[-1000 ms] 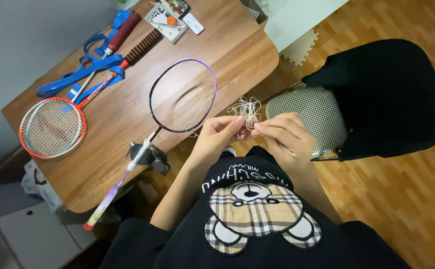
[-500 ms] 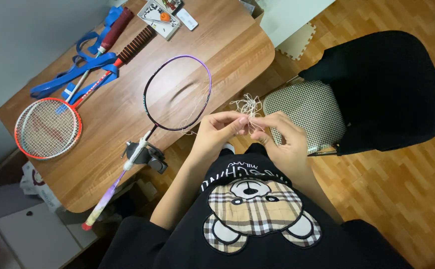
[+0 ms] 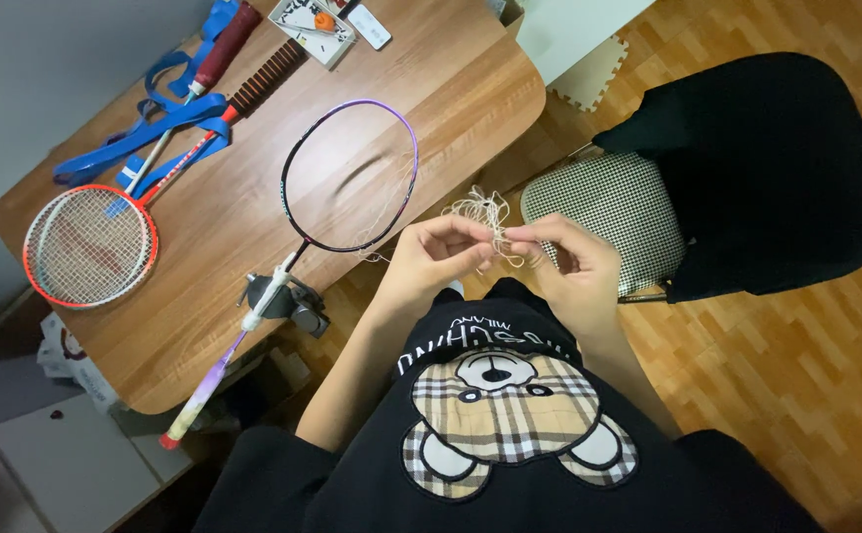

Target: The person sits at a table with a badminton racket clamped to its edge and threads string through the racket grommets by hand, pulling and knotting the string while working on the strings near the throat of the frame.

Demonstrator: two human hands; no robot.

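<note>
In the head view, the left hand (image 3: 433, 259) and the right hand (image 3: 571, 265) meet just above the person's lap, off the near edge of the wooden table (image 3: 253, 237). Both pinch a tangled bundle of pale string (image 3: 483, 213): the left thumb and forefinger are closed on a strand, the other fingers curled loosely in, while the right hand's fingertips nip the string from the other side, its remaining fingers half bent. The bundle rises in loose loops above the two pinches, and thin strands trail left to the unstrung purple-and-black racket (image 3: 350, 178), whose shaft sits in a small clamp (image 3: 288, 301) at the table edge. An orange strung racket (image 3: 90, 245) lies well apart, at the table's far left.
</note>
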